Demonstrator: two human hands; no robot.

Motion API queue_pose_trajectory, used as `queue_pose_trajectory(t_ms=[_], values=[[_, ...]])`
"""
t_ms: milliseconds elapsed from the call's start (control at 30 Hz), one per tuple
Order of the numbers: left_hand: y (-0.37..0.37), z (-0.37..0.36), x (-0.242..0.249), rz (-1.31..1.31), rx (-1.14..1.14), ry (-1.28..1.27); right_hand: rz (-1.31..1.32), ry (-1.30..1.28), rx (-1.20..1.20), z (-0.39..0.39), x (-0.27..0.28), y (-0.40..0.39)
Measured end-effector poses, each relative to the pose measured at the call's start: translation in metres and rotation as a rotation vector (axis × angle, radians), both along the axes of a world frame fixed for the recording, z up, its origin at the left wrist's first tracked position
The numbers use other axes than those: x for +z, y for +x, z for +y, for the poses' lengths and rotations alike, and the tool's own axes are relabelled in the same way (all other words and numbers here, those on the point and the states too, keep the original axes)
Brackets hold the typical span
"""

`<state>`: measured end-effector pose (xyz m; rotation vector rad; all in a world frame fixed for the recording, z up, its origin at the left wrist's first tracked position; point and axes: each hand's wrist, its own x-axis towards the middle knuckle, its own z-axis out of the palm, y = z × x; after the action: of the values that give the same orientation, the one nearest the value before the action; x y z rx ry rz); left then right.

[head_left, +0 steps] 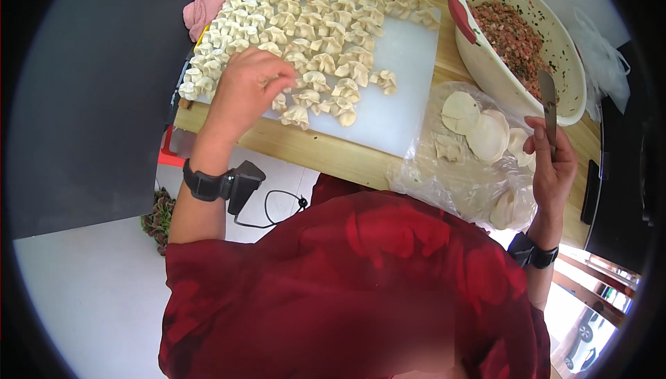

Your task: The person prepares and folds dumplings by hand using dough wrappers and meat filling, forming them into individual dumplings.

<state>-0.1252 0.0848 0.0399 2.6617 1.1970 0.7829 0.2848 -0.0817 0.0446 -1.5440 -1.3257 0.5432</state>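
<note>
My left hand [258,77] is over the rows of folded dumplings [329,28] on a white board [406,94]. Its thumb and fingers are drawn together in a pinch, with a dumpling just beyond the tips; whatever they hold, if anything, is hidden. My right hand [555,171] grips a metal spreader [548,98], blade pointing up beside the rim of a white bowl [479,66]. Inside the bowl is minced meat filling [510,35] with green bits. Round dough wrappers [488,136] lie on clear plastic near my right hand.
A pink cloth [210,5] lies at the board's far left corner. Plastic bags [600,66] are beyond the bowl. A black screen [621,171] stands at the right edge of the wooden table [333,153]. A cable [267,223] hangs from my left wrist device.
</note>
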Motion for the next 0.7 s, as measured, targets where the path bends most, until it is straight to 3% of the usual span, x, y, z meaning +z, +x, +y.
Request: queue_pose_trajectory(t_ms=[67,300,700], values=[[0.004,-0.005,0.0,0.048,-0.109,-0.077,-0.002,0.005,-0.001,-0.001,-0.001,0.001],[0.006,-0.005,-0.011,0.085,-0.131,-0.039,-0.006,-0.006,-0.02,-0.001,-0.001,0.001],[-0.009,-0.021,-0.005,0.033,-0.031,-0.032,0.016,0.022,-0.014,-0.002,-0.006,0.004]])
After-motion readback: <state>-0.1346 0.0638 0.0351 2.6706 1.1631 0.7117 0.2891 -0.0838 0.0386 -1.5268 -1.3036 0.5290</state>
